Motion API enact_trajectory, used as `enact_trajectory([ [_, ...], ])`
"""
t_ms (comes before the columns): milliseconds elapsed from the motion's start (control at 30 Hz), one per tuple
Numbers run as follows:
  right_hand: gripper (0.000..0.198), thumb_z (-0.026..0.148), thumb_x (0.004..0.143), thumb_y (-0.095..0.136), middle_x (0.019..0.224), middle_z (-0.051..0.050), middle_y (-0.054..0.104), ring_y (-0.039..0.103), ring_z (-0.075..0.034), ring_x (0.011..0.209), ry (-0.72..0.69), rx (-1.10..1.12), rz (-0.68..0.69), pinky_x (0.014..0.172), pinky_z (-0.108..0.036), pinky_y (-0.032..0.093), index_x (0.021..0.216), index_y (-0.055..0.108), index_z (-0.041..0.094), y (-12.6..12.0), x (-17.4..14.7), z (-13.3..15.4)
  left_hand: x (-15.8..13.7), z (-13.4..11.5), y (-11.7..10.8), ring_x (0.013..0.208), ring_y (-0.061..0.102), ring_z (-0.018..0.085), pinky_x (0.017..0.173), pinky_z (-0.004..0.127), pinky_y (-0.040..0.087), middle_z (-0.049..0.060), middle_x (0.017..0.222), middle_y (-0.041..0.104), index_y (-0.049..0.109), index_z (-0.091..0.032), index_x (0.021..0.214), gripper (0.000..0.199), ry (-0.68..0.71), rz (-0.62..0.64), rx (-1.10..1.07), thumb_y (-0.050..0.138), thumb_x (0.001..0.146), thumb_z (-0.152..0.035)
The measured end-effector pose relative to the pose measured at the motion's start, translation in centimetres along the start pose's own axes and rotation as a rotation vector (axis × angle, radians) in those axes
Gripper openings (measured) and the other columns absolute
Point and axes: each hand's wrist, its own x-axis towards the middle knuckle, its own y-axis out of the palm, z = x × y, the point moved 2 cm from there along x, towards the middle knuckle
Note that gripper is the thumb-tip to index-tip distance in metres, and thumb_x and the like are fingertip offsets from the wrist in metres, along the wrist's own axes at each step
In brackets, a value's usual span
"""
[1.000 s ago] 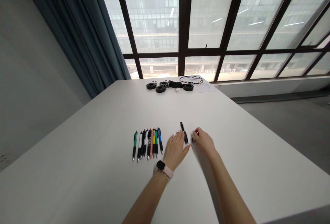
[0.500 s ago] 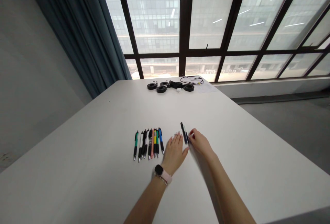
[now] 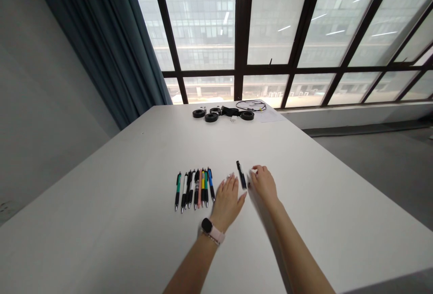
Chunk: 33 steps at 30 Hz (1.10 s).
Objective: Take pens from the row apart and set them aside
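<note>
My left hand (image 3: 226,201) lies flat on the white table (image 3: 135,240) with its fingers stretched out, beside the row of pens. That row holds several pens side by side, among them a green and black pen (image 3: 177,190), a pink pen (image 3: 200,189), a yellow pen (image 3: 203,188) and a blue pen (image 3: 211,183) nearest my left hand. Between my two hands a black pen (image 3: 241,174) lies alone, tilted. Just right of it, my right hand (image 3: 264,183) has curled fingers around what looks like another pen; a small dark end shows below the fingertips and the rest is hidden.
At the table's far end lie several black rolls (image 3: 211,117), a coiled black cable (image 3: 251,105) and a small white object (image 3: 233,119). Behind them stand large windows (image 3: 203,23). A blue curtain (image 3: 101,37) hangs at the left, by a grey wall (image 3: 50,104).
My right hand has shifted slightly right and away from the lone black pen. The second pen that lay against it there no longer shows beside it. My left hand stays put.
</note>
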Motion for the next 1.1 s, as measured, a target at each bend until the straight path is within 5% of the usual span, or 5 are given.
enact_trajectory([
  [200, 0.029, 0.03, 0.092, 0.042, 0.088, -0.012, 0.068, 0.065, -0.023, 0.081, 0.017, -0.014, 0.251, 0.062, -0.027, 0.036, 0.116, 0.044, 0.013, -0.4, -0.7, 0.4, 0.5, -0.3, 0.2, 0.132, 0.039, 0.024, 0.107, 0.043, 0.035, 0.017, 0.141, 0.044, 0.04, -0.009, 0.134, 0.048, 0.018, -0.002, -0.028, 0.042, 0.092, -0.032],
  [467, 0.02, 0.017, 0.089, 0.04, 0.104, -0.012, 0.064, 0.063, -0.02, 0.088, -0.065, -0.054, 0.267, 0.068, -0.026, 0.037, 0.107, 0.048, 0.015, 0.1, -0.9, 0.7, 1.9, -0.6, 0.3, 0.127, 0.045, 0.023, 0.104, 0.042, 0.037, 0.013, 0.135, 0.052, 0.047, -0.02, 0.129, 0.04, 0.08, 0.017, -0.088, 0.05, 0.09, -0.023],
  [1100, 0.018, 0.015, 0.088, 0.042, 0.098, -0.011, 0.066, 0.061, -0.018, 0.087, -0.147, -0.066, 0.295, 0.069, -0.024, 0.037, 0.102, 0.053, 0.015, -0.2, 1.5, -1.3, 3.9, -1.2, 0.0, 0.125, 0.048, 0.02, 0.104, 0.036, 0.04, 0.018, 0.134, 0.052, 0.042, -0.01, 0.131, 0.044, 0.204, 0.156, -0.135, 0.052, 0.089, -0.019],
])
